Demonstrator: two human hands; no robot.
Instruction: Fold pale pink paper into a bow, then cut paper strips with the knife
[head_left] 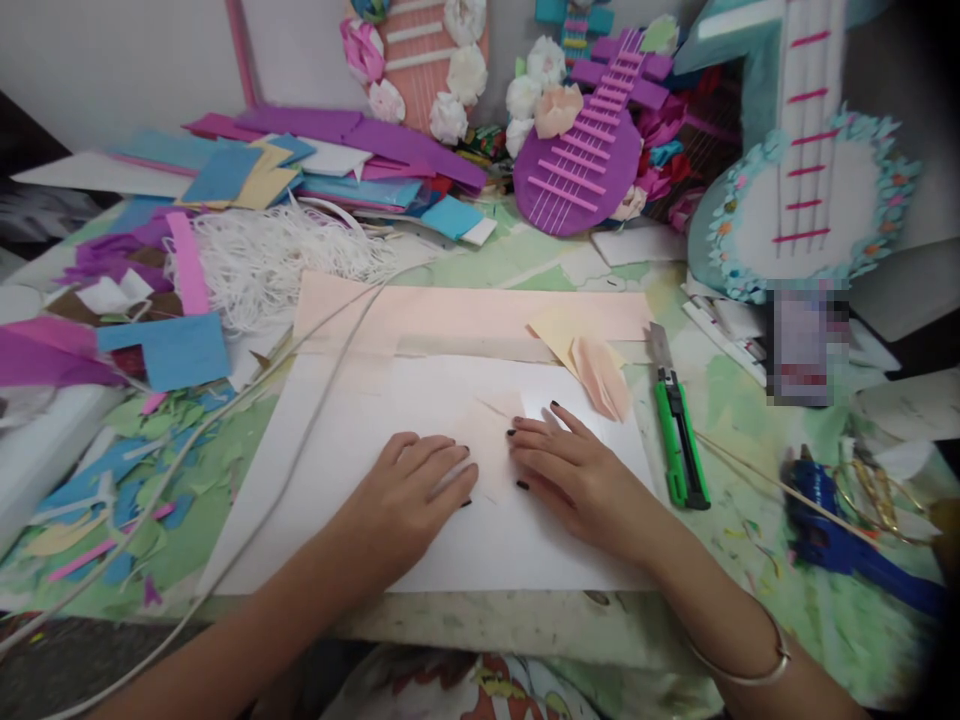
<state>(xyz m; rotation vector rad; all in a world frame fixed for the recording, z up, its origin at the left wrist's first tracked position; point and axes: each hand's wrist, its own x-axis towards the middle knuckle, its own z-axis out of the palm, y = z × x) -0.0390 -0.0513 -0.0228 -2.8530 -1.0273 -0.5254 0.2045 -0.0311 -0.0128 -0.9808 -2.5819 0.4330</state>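
My left hand (416,490) and my right hand (566,465) rest side by side on a pale pink paper piece (491,440). Both have fingers stretched out and pressed flat on it. The pink piece lies on a white sheet (330,480) that covers the near part of the table. Just beyond my right hand lies a folded pink paper petal (602,377) on a yellow scrap (559,330). A long pale pink sheet (465,310) lies further back.
A green utility knife (679,425) lies right of my right hand. A blue glue gun (847,540) sits at the right edge. White cords (262,470) cross the left. Coloured paper scraps (172,350) and paper guitars (585,150) crowd the back.
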